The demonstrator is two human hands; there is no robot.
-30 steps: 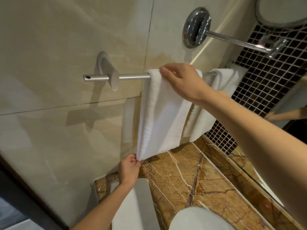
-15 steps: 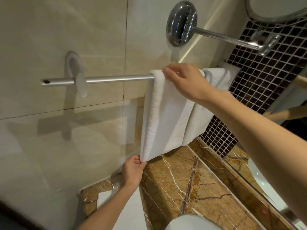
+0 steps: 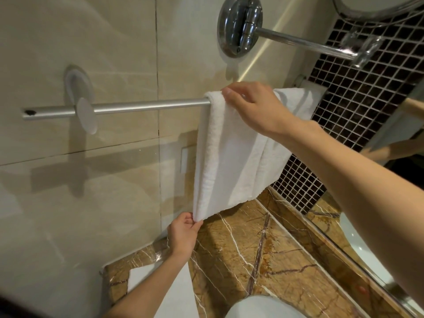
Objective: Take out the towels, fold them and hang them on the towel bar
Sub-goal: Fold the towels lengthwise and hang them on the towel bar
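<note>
A folded white towel hangs over the silver towel bar on the beige tiled wall. My right hand grips the top of this towel where it drapes over the bar. My left hand pinches the towel's lower left corner. A second white towel hangs on the bar just to the right, partly hidden behind my right hand and the first towel.
A chrome wall mount with a swing arm sticks out above the bar and carries a round mirror. Below lies a brown marble counter with a flat white item. Dark mosaic tiles and a wall mirror are on the right.
The view has shifted, so the bar's left end shows more. Both hands keep their hold on the towel; its lower corner has barely moved.
</note>
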